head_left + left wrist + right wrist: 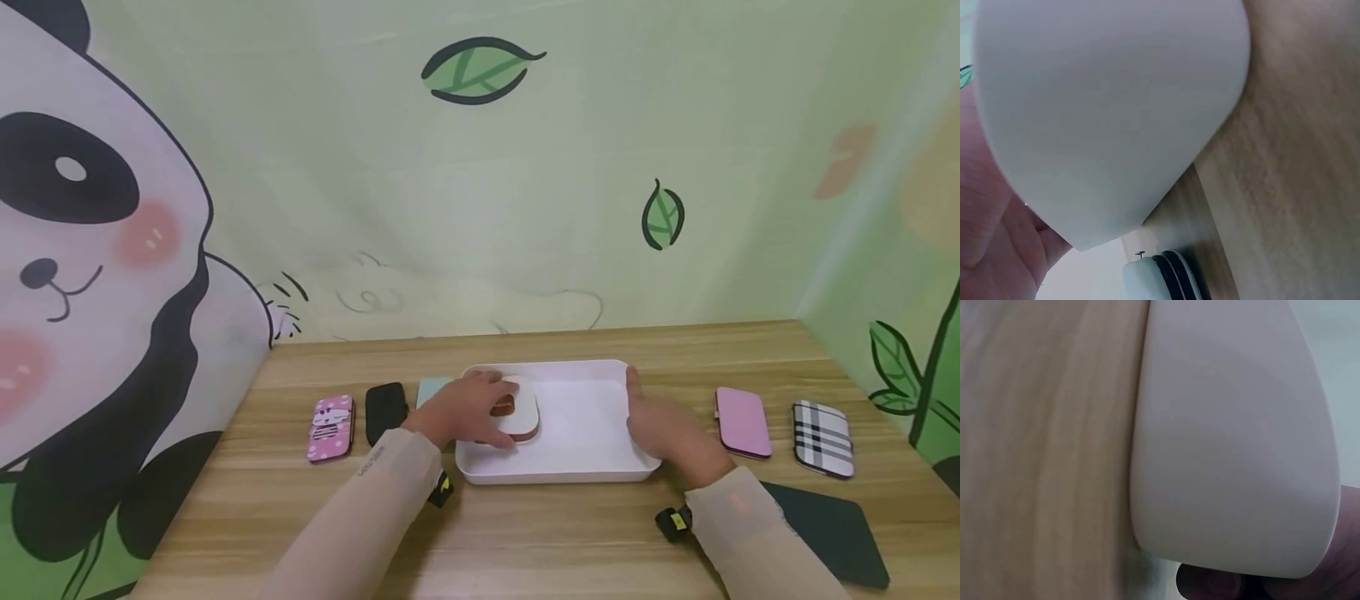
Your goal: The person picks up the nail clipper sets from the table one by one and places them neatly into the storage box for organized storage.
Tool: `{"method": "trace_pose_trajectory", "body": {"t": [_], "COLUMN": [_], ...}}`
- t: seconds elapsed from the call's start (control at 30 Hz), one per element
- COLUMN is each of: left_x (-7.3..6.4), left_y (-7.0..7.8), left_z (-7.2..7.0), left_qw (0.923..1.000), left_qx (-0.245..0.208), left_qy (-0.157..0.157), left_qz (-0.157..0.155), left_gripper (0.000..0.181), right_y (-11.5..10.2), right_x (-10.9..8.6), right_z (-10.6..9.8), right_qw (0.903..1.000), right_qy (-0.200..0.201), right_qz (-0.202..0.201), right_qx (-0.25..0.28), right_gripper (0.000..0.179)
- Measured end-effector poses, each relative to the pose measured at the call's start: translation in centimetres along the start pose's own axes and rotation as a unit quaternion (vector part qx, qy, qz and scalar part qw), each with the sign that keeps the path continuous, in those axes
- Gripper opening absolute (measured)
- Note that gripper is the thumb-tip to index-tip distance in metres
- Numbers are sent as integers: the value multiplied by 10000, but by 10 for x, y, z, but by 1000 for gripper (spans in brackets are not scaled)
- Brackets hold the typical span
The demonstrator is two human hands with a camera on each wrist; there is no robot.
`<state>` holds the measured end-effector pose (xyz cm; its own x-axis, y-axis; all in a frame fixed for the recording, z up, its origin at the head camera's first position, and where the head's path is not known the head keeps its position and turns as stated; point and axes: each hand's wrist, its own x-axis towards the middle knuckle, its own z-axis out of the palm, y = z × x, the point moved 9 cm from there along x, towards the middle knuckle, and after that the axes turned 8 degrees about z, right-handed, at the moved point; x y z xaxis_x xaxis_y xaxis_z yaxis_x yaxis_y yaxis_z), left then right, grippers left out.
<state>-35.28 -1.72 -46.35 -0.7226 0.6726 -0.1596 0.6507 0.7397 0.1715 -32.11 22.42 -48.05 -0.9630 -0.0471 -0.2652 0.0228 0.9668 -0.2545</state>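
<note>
A shallow white tray (570, 476) lies near the middle of the table. Inside its left end is a rounded-square cream and brown case (527, 414) with a brown patch on top. My left hand (467, 410) reaches over the tray's left side and grips the case, thumb on the near side, fingers over its top. My right hand (663, 429) holds the tray's right end, one finger along the rim. In the right wrist view the fingers (1210, 582) curl down beyond the tray's end. The left wrist view mostly shows the outer tray wall (1116, 119), which hides the case.
Left of the tray lie a pink cartoon case (331, 429), a black case (385, 410) and a pale teal item (432, 387) partly behind my left hand. To the right are a pink case (742, 422), a plaid case (822, 439) and a dark flat board (832, 533) under my right sleeve.
</note>
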Motion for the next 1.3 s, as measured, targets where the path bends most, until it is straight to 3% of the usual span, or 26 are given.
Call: {"method": "trace_pose_trajectory", "body": {"t": [0.27,0.73,1.3], "left_x": [-2,-5,-5], "left_y": [-4,-2,-2], "left_z": [1,0,1], "left_qw": [9999,9997,9996], "left_qx": [-25,-169,-194], "left_qy": [29,148,160], "left_qz": [-166,-127,-98], "left_gripper": [82,80,81], "right_y": [0,0,-4], "right_x": [2,-1,-12], "right_z": [0,-1,-11], "right_qw": [10000,9999,9995], "right_qy": [14,-33,-216], "right_qz": [-29,72,-219], "right_qx": [-93,-81,-41], "right_gripper": [75,75,69]}}
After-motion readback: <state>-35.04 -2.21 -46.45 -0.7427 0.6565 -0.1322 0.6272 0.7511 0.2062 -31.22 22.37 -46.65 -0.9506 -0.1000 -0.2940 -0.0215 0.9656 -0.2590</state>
